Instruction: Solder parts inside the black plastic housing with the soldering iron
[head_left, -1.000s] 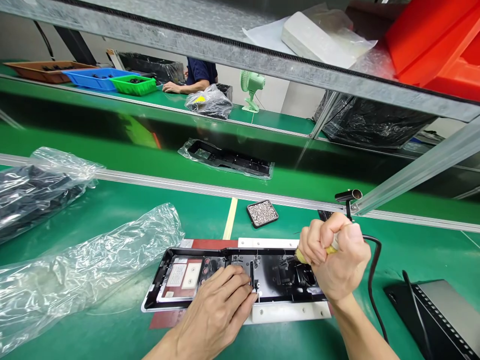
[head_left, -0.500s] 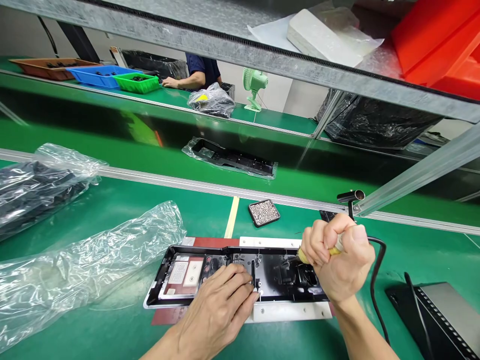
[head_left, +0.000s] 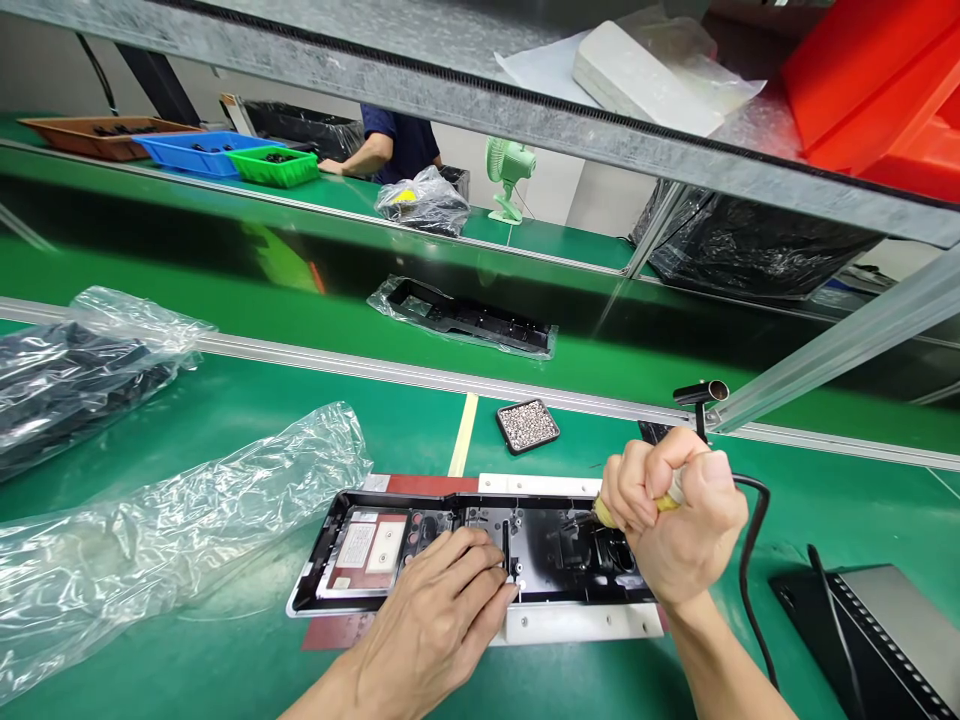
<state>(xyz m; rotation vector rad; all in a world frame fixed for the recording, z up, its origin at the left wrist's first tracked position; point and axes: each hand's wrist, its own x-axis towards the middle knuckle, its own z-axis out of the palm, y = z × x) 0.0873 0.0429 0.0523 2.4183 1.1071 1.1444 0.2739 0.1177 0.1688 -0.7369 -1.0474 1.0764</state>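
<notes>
A long black plastic housing (head_left: 544,538) lies in a fixture with white blocks (head_left: 577,624) on the green bench. My left hand (head_left: 442,600) rests over its middle, fingers extended and loosely bent, some tips touching the inside. My right hand (head_left: 679,510) is wrapped round the yellow handle of a soldering iron (head_left: 611,512), which slants down to the left. Its tip is hard to make out against the dark interior at the housing's right part. Behind the housing sits a small black tray (head_left: 528,426) of tiny metal inserts.
A tool stand (head_left: 701,395) with a metal tube is behind my right hand; a black cable (head_left: 752,580) runs down beside it. Clear plastic bags (head_left: 225,520) lie left. A bagged black housing (head_left: 469,318) lies beyond the rail. Overhead is a metal shelf (head_left: 375,60).
Both my hands and the housing under them look almost unmoved. The bagged housing beyond the rail has shifted slightly right. Across the way, the co-worker's arm has moved a little left.
</notes>
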